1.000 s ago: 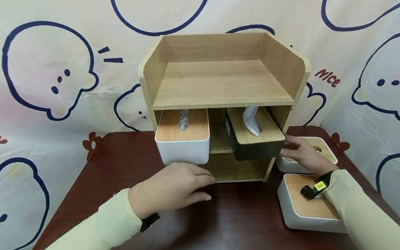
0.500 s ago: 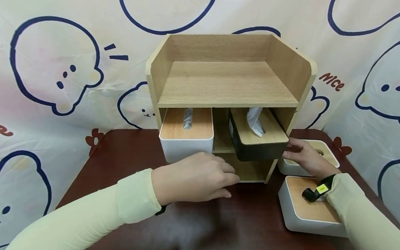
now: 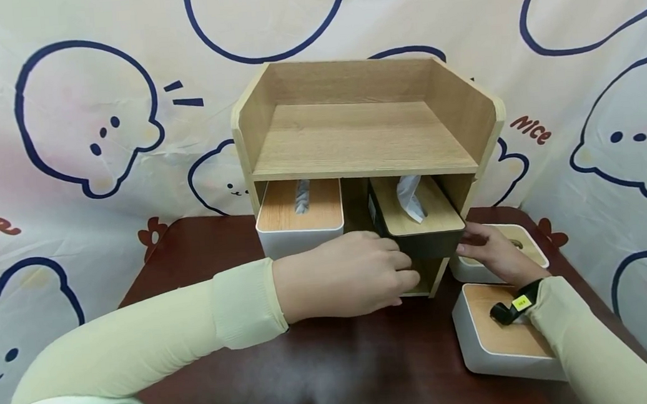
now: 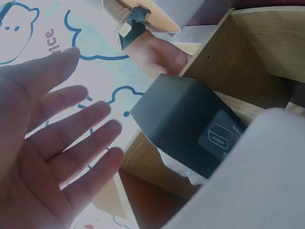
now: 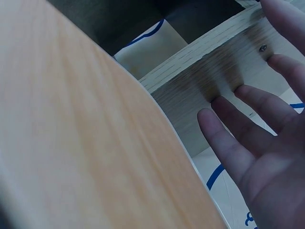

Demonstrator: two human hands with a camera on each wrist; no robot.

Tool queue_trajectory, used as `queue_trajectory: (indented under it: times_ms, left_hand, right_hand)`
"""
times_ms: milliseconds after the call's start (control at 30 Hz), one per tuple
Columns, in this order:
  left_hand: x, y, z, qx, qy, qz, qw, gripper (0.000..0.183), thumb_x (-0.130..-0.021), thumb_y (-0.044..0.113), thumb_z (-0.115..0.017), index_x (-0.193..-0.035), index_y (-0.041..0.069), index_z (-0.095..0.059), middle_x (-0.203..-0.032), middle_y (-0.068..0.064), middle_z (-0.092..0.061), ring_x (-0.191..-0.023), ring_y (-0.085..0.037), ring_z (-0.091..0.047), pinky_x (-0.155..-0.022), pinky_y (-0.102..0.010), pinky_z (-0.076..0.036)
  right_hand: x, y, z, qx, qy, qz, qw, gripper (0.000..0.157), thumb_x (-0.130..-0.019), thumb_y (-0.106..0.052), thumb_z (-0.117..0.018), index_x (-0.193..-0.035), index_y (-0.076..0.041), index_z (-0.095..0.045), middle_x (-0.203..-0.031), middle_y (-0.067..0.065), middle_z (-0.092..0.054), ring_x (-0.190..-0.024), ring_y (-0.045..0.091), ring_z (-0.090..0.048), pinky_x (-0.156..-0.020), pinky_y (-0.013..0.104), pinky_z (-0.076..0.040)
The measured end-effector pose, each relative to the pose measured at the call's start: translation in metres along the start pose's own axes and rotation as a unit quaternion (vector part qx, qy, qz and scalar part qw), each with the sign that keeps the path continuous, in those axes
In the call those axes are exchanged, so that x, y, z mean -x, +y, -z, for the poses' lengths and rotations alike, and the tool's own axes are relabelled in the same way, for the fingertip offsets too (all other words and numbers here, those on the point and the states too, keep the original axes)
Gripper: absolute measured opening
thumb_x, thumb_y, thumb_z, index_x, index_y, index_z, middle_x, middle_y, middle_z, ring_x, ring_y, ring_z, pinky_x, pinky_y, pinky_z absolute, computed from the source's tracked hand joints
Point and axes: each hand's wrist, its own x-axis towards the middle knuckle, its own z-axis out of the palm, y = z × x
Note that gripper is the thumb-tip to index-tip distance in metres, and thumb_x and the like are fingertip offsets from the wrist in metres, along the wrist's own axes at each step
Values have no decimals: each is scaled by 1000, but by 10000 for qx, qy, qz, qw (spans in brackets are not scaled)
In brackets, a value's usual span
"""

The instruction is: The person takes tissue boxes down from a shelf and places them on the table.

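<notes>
A light wooden desk shelf (image 3: 358,140) stands at the back of the table. From its middle compartment a white tissue box (image 3: 299,241) with a wooden lid sticks out on the left, and a black tissue box (image 3: 433,245) on the right. My left hand (image 3: 345,277) is in front of the black box's lower left side; the left wrist view shows its fingers spread, holding nothing, apart from that box. My right hand (image 3: 497,253) touches the shelf's right side panel (image 5: 190,83) with its fingertips, thumb near the black box's corner. The left fingertips are partly hidden in the head view.
On the table's right, a white box with a wooden lid (image 3: 485,325) lies under my right wrist. Behind it, beside the shelf, is another pale lidded box (image 3: 531,247). The dark red-brown table (image 3: 336,376) extends in front. A patterned cloth (image 3: 106,230) hangs behind.
My left hand has moved right, from below the white tissue box to in front of the black one. The right hand stays at the side panel, and both tissue boxes stay put.
</notes>
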Motion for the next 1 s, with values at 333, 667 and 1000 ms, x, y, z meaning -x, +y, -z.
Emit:
queue_trajectory:
  times_ms: [333, 667, 1000]
  left_hand:
    - [-30, -2, -15, -344, 627, 3, 9974, 33, -93, 35, -65, -120, 16, -65, -106, 3, -65, -102, -18, -58, -88, -32, -47]
    - [-53, -6, -33, -305, 1849, 668, 9800, 26, -100, 20, -45, -112, 13, -68, -109, 0, -67, -105, -19, -61, -92, -34, -46]
    - [-66, -6, -40, -563, 2059, 857, 9732, 28, -101, 16, -45, -120, 11, -66, -117, -1, -64, -112, -22, -57, -96, -34, -41]
  right_hand:
    - [-2, -4, 3, 119, 2, 107, 9999, 45, -96, -1, -59, -140, -14, -53, -121, -3, -63, -106, 10, -58, -85, 24, -50]
    - [-1, -1, 4, 86, -25, 184, 9998, 47, -97, -1, -59, -142, -12, -50, -122, -2, -62, -105, 12, -60, -84, 27, -51]
    - [1, 1, 2, 430, 36, 11, 9991, 47, -97, -6, -59, -143, -6, -48, -128, -4, -58, -109, 12, -56, -88, 26, -50]
